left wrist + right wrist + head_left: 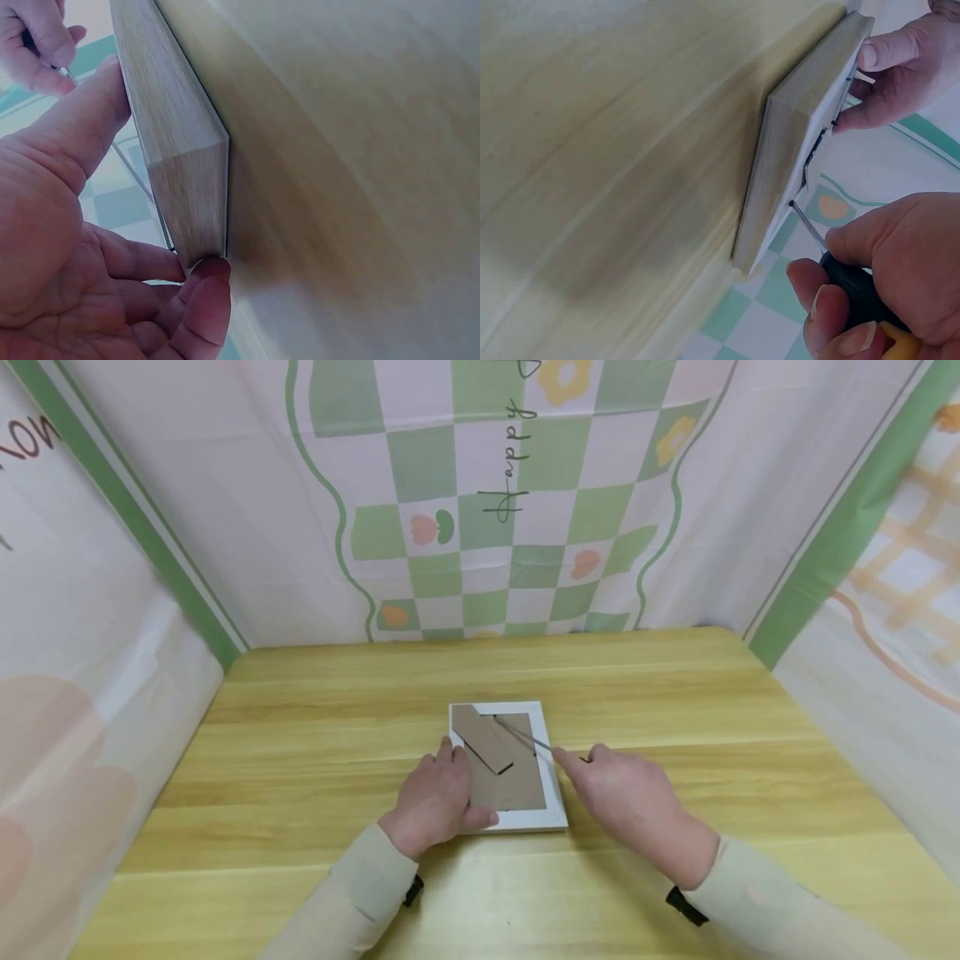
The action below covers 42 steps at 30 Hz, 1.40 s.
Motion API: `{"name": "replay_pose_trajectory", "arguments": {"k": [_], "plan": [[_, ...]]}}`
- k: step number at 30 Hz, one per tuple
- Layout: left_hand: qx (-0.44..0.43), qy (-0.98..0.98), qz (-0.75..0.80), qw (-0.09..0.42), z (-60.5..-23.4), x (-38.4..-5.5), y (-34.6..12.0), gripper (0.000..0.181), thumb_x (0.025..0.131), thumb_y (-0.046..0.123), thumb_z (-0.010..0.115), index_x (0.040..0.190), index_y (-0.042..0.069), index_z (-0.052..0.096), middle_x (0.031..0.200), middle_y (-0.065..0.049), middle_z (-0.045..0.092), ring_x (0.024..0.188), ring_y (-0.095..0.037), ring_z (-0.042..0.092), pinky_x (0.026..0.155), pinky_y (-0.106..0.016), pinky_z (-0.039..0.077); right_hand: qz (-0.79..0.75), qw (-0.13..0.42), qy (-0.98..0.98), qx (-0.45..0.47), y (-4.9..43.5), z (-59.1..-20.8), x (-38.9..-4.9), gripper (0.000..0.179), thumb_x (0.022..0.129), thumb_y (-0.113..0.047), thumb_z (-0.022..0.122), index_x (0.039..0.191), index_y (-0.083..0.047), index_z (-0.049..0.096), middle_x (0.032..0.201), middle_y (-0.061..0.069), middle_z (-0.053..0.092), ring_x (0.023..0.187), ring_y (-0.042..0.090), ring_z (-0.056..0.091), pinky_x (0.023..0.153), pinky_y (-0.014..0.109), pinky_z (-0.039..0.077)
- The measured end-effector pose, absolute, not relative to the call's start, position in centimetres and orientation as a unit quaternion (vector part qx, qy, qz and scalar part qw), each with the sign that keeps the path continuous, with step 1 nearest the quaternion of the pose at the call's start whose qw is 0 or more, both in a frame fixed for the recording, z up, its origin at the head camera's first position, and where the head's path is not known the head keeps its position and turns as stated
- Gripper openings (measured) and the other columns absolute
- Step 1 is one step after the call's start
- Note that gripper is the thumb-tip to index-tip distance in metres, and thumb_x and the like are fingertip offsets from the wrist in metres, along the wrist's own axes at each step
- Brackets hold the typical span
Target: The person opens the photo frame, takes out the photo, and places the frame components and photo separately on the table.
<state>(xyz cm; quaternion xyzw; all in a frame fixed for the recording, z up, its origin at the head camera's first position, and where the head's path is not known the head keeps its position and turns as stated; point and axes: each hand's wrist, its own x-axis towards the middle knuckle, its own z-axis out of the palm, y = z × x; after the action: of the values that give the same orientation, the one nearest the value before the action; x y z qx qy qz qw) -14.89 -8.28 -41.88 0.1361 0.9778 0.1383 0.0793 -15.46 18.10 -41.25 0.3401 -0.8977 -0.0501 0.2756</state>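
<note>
On the table lies a white picture frame (553, 793), back side up, with a brown backing board (521, 789) and a slanting brown stand leg (480, 739). My left hand (435, 793) grips its left side, thumb over the near edge; in the left wrist view, curled fingertips press the wood-grained side at a corner. My right hand (633, 793), on the right, holds a screwdriver (851, 289) with a dark and yellow handle. Its thin metal shaft crosses the frame, and the tip is at a small dark tab (495, 717) along the backing's far edge.
The wood-grain table (315, 735) extends around the frame on all sides. Behind it hangs a green-and-white checked cloth (487, 560), with pale cloth walls at left and right. Dark straps (684, 906) show at both wrists.
</note>
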Motion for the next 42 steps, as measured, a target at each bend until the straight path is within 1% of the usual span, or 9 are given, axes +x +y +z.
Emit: {"name": "replay_pose_trajectory", "arguments": {"k": [10, 15, 18, 21, 24, 30, 33, 37, 42], "plan": [[0.139, 0.979, 0.125, 0.075, -41.7, -14.9, -8.3, 0.106, 0.082, 0.06, 0.083, 0.147, -0.016, 0.045, 0.157, -0.036, 0.039, 0.127, -0.047, 0.058, 0.101, -0.05, 0.055, -0.05, 0.267, -0.902, 0.335, 18.0, -41.1, -15.6, 0.046, 0.084, 0.003, 0.073, 0.124, -0.019, 0.072, 0.058, 0.0, 0.039, 0.044, 0.008, 0.027, 0.032, 0.025, 0.028], [0.135, 0.979, 0.129, 0.077, -41.7, -14.8, -8.3, 0.106, 0.082, 0.059, 0.084, 0.147, -0.015, 0.044, 0.158, -0.036, 0.039, 0.128, -0.047, 0.057, 0.102, -0.05, 0.054, -0.015, 0.124, -0.948, 0.291, 18.2, -38.7, -16.4, 0.037, 0.098, -0.016, 0.071, 0.134, -0.025, 0.07, 0.061, -0.003, 0.047, 0.048, 0.008, 0.037, 0.036, 0.024, 0.031], [0.134, 0.98, 0.129, 0.076, -41.7, -14.8, -8.3, 0.106, 0.082, 0.059, 0.084, 0.147, -0.015, 0.045, 0.158, -0.036, 0.039, 0.128, -0.047, 0.057, 0.102, -0.05, 0.054, 0.009, 0.028, -0.963, 0.268, 18.6, -36.5, -18.0, 0.034, 0.104, -0.021, 0.064, 0.137, -0.027, 0.07, 0.083, 0.002, 0.074, 0.067, 0.015, 0.065, 0.043, 0.031, 0.045], [0.135, 0.979, 0.129, 0.076, -41.7, -14.8, -8.4, 0.105, 0.082, 0.058, 0.084, 0.146, -0.015, 0.046, 0.158, -0.036, 0.039, 0.128, -0.047, 0.058, 0.101, -0.05, 0.055, 0.033, -0.055, -0.958, 0.278, 19.0, -34.4, -20.1, 0.034, 0.107, -0.023, 0.056, 0.139, -0.024, 0.068, 0.124, 0.005, 0.076, 0.108, 0.03, 0.074, 0.074, 0.048, 0.061], [0.136, 0.979, 0.131, 0.076, -41.7, -14.8, -8.4, 0.105, 0.082, 0.059, 0.083, 0.146, -0.015, 0.045, 0.158, -0.036, 0.039, 0.128, -0.046, 0.057, 0.101, -0.05, 0.055, 0.076, -0.141, -0.943, 0.292, 19.5, -32.7, -22.5, 0.035, 0.109, -0.022, 0.052, 0.141, -0.019, 0.067, 0.132, 0.009, 0.073, 0.112, 0.03, 0.073, 0.097, 0.057, 0.055], [0.133, 0.98, 0.122, 0.08, -41.8, -14.9, -8.3, 0.105, 0.083, 0.06, 0.082, 0.148, -0.014, 0.045, 0.159, -0.035, 0.039, 0.129, -0.046, 0.057, 0.099, -0.051, 0.056, 0.139, -0.255, -0.918, 0.271, 19.9, -30.9, -25.6, 0.035, 0.111, -0.023, 0.051, 0.141, -0.017, 0.066, 0.119, 0.002, 0.073, 0.098, 0.014, 0.069, 0.079, 0.039, 0.059], [0.129, 0.981, 0.119, 0.082, -41.9, -14.9, -8.2, 0.105, 0.083, 0.06, 0.082, 0.147, -0.013, 0.046, 0.159, -0.034, 0.038, 0.128, -0.045, 0.058, 0.098, -0.05, 0.056, 0.118, -0.223, -0.924, 0.288, 19.9, -31.3, -24.8, 0.034, 0.111, -0.023, 0.051, 0.14, -0.018, 0.066, 0.124, 0.003, 0.073, 0.104, 0.018, 0.07, 0.092, 0.049, 0.057], [0.127, 0.98, 0.129, 0.086, -41.8, -14.9, -8.2, 0.104, 0.082, 0.059, 0.083, 0.147, -0.013, 0.046, 0.16, -0.035, 0.036, 0.129, -0.045, 0.057, 0.1, -0.05, 0.055, 0.054, -0.107, -0.942, 0.313, 19.9, -32.8, -22.3, 0.031, 0.108, -0.025, 0.056, 0.136, -0.019, 0.07, 0.127, 0.002, 0.074, 0.115, 0.029, 0.071, 0.101, 0.057, 0.053], [0.13, 0.977, 0.141, 0.091, -41.8, -15.0, -8.3, 0.105, 0.083, 0.059, 0.082, 0.148, -0.015, 0.044, 0.162, -0.035, 0.032, 0.132, -0.047, 0.055, 0.105, -0.051, 0.052, 0.018, 0.001, -0.953, 0.302, 20.1, -34.5, -19.6, 0.031, 0.103, -0.026, 0.065, 0.133, -0.023, 0.072, 0.113, 0.001, 0.079, 0.104, 0.026, 0.075, 0.069, 0.044, 0.06]]}}
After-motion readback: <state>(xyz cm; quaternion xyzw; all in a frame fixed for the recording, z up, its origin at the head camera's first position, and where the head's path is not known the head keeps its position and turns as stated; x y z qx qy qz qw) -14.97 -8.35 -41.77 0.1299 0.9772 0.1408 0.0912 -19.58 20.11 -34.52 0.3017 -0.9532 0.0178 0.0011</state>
